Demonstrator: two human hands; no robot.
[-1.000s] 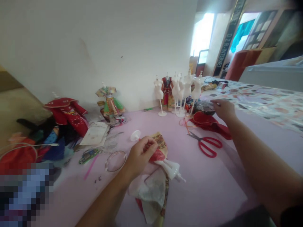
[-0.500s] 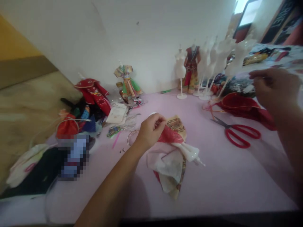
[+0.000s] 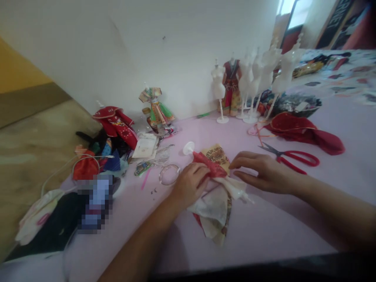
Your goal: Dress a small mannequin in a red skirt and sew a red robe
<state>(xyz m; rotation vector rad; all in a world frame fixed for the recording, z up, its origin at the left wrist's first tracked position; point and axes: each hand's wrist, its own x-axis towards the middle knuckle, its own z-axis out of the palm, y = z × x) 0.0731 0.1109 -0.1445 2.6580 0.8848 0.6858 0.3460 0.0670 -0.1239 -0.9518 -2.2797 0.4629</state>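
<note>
A small white mannequin (image 3: 233, 188) lies on its side on the pale pink table, its round base (image 3: 188, 147) toward the back left. Around it is a doll dress (image 3: 216, 166) with red cloth, a tan patterned panel and a whitish lining that spreads toward me. My left hand (image 3: 192, 182) is closed over the red part from the left, its fingers curled on the cloth. On the other side my right hand (image 3: 261, 172) holds nothing. Its thumb and fingers are apart, with the fingertips close to the dress's tan edge; whether they touch it I cannot tell.
Red-handled scissors (image 3: 289, 156) lie open behind my right hand, near red cloth (image 3: 305, 131). Several white mannequins (image 3: 219, 84) stand at the back. A bangle (image 3: 169, 174), papers (image 3: 145, 145) and a dressed figure (image 3: 154, 103) are to the left.
My right hand has come down and left, from above the red cloth to beside the dress. My left hand has shifted nearer me along the red part, uncovering the mannequin's base.
</note>
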